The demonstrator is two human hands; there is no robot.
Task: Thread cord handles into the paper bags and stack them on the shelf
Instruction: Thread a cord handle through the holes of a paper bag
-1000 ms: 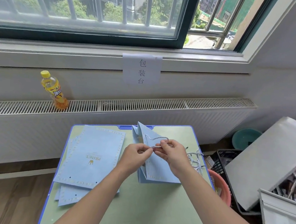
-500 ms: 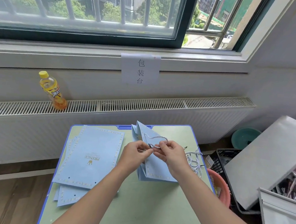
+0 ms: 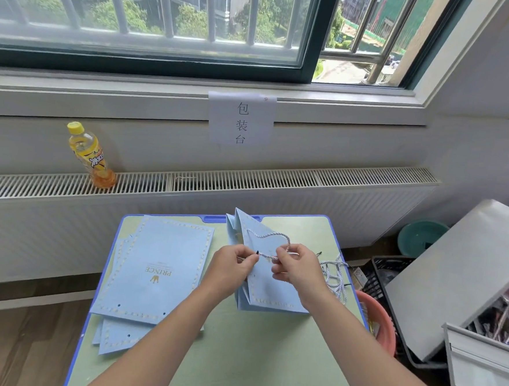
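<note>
A light blue paper bag (image 3: 266, 290) lies folded on the green table (image 3: 250, 358), its far end raised. A grey twisted cord (image 3: 270, 235) loops over the bag's top. My left hand (image 3: 231, 265) pinches the cord's dark tip, and my right hand (image 3: 297, 266) pinches the same cord a little further along. Both hands hover over the bag's middle. A stack of flat blue bags (image 3: 154, 270) printed PRINCE lies to the left. Several loose cords (image 3: 336, 277) lie in a tangle by the table's right edge.
An orange drink bottle (image 3: 90, 155) stands on the radiator grille (image 3: 248, 180) behind the table. To the right are a pink basin (image 3: 381, 322), a black crate (image 3: 387, 274), a teal bowl (image 3: 421, 237) and a grey cabinet (image 3: 464, 283).
The hands have stayed over the bag and kept working the cord end; the left hand now shows the dark tip between its fingers. The bags have not moved.
</note>
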